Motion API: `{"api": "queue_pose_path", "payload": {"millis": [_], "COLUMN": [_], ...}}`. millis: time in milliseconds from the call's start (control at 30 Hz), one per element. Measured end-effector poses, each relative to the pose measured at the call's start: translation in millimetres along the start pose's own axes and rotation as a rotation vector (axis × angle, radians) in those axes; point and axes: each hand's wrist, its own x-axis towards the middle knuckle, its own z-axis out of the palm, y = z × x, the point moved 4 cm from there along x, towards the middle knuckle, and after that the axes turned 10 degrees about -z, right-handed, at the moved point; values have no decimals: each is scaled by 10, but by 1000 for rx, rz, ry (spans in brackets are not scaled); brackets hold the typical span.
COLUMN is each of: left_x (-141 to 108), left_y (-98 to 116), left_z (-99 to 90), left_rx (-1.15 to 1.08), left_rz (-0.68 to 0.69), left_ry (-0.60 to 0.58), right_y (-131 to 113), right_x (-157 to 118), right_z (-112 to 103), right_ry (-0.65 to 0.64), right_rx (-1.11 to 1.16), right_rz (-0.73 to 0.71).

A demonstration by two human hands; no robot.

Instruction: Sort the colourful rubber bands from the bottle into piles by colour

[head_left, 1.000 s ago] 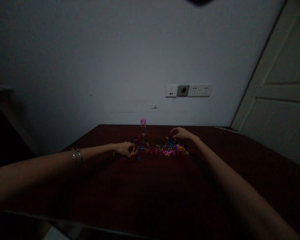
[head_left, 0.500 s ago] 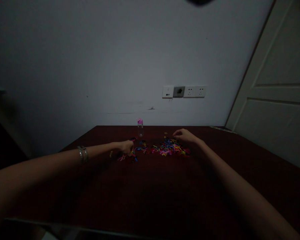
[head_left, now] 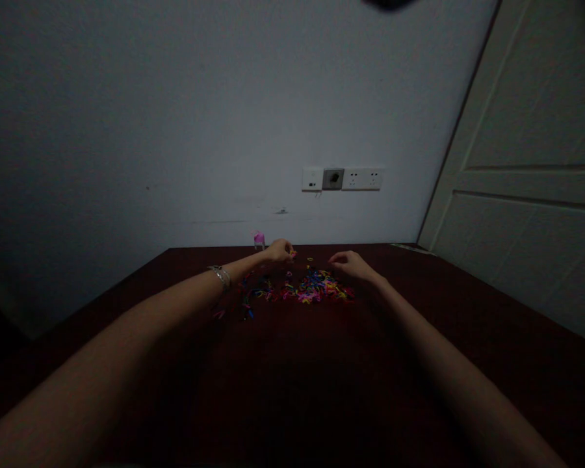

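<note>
Small colourful elastic hair bands (head_left: 316, 286) lie in a loose heap on the dark red-brown table (head_left: 292, 364), with a thinner scatter to the left. Beyond that scatter, my left hand (head_left: 279, 251) is raised with its fingers closed on a few hair bands (head_left: 293, 255), pink and yellow ones. Behind its wrist stands a clear bottle with a pink cap (head_left: 259, 238), its lower part hidden. At the far right edge of the heap hovers my right hand (head_left: 350, 264), fingers stretched leftward and slightly apart, with nothing visible in them. A lone yellow band (head_left: 310, 259) lies between the hands.
A pale wall (head_left: 214, 162) rises behind the table's far edge, with a row of sockets (head_left: 342, 179) on it. At the right is a light panelled door (head_left: 526, 175). The room is dim.
My left hand has lifted from the left scatter and moved right and away from me, carrying hair bands. It now covers part of the bottle. My right hand stays beside the heap; the view has shifted slightly.
</note>
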Motion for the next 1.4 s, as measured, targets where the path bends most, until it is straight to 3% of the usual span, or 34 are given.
{"api": "queue_pose_path", "payload": {"millis": [200, 333, 433, 567, 667, 767, 867, 1067, 1200, 1400], "left_x": [65, 7, -51, -160, -245, -304, -311, -274, -296, -346], "left_y": [-30, -127, -273, -623, -1000, -1338, -1500, -1408, -1317, -1251], "left_z": [231, 132, -54, -309, -454, -557, -559, -308, -172, -186], "left_rx": [-147, -164, -104, 53, 181, 268, 308, 294, 325, 373], "left_rz": [56, 78, 76, 75, -31, -152, -155, 8, 21, 48], "left_ry": [-109, -121, -47, 121, 190, 199, 113, -117, -153, -186], "right_y": [-25, -129, -349, -765, -1039, -1181, -1227, -1193, -1143, -1251], "right_x": [-13, 21, 38, 28, 58, 189, 394, 727, 773, 698], "right_z": [11, 134, 336, 672, 909, 1108, 1291, 1569, 1628, 1554], "right_ry": [-12, -7, -24, -165, -315, -399, -439, -408, -403, -521], "right_rx": [-9, -9, -29, -33, -26, -51, -72, -70, -110, -6], "right_rz": [-25, -84, -201, -329, -419, -441, -402, -270, -186, -321]}}
